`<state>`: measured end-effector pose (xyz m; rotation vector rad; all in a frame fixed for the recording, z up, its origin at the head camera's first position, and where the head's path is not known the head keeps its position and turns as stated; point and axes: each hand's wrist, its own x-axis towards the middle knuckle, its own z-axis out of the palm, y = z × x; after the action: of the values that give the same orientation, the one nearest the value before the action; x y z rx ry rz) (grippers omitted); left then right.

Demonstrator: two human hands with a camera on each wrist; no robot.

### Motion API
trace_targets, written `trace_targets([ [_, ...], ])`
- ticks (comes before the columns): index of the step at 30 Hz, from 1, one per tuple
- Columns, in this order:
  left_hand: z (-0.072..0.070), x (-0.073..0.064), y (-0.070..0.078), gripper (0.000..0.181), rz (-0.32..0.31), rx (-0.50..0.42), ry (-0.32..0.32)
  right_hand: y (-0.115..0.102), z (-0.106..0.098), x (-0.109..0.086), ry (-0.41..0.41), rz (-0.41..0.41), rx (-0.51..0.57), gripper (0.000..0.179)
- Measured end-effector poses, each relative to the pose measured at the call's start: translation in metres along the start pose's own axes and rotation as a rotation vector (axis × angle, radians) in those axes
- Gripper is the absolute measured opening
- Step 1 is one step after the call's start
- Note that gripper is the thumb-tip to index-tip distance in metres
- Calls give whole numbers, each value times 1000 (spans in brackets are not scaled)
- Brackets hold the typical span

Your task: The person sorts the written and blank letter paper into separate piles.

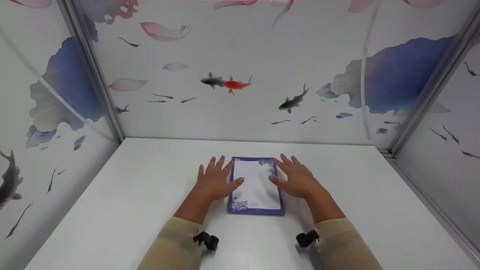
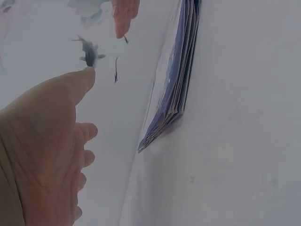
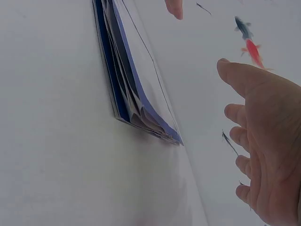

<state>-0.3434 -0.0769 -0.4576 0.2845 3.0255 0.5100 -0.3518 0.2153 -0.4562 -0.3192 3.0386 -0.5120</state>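
Note:
A booklet-like stack of sheets (image 1: 257,185) lies on the white table, its white top face framed in purple-blue with blue flowers in two corners. Several loose layers show along its edge (image 2: 176,89) in the left wrist view, and the right wrist view shows them slightly fanned (image 3: 136,94). My left hand (image 1: 215,182) is at its left side with fingers spread, and the thumb overlaps the border in the head view. On the other side my right hand (image 1: 298,178) mirrors it, fingers straight. Both wrist views show the hands apart from the stack, holding nothing.
White panels printed with fish, petals and blue leaves enclose the table (image 1: 131,180) at the back and sides. Metal posts (image 1: 92,71) stand at the back corners. A black clamp-like fitting (image 1: 207,240) sits at the left cuff, another (image 1: 307,239) at the right.

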Motion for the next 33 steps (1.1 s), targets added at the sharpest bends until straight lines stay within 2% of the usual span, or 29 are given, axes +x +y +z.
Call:
trace_targets([
  [4,5,1,2,90,36,-11,-35,-5,2,0,-44,9,23,85],
  [8,9,1,1,88,69,-30,-96,-6,6,0,-113,9,46,84],
  [15,14,4,-5,88,77,-63,-176,-5,14,3,-195,5,52,83],
  [22,20,3,-11,91,82,-86,-210,-5,19,4,-241,1,63,86],
  [33,19,0,-15,94,144,-30,-274,0,20,3,-312,-19,23,89],
])
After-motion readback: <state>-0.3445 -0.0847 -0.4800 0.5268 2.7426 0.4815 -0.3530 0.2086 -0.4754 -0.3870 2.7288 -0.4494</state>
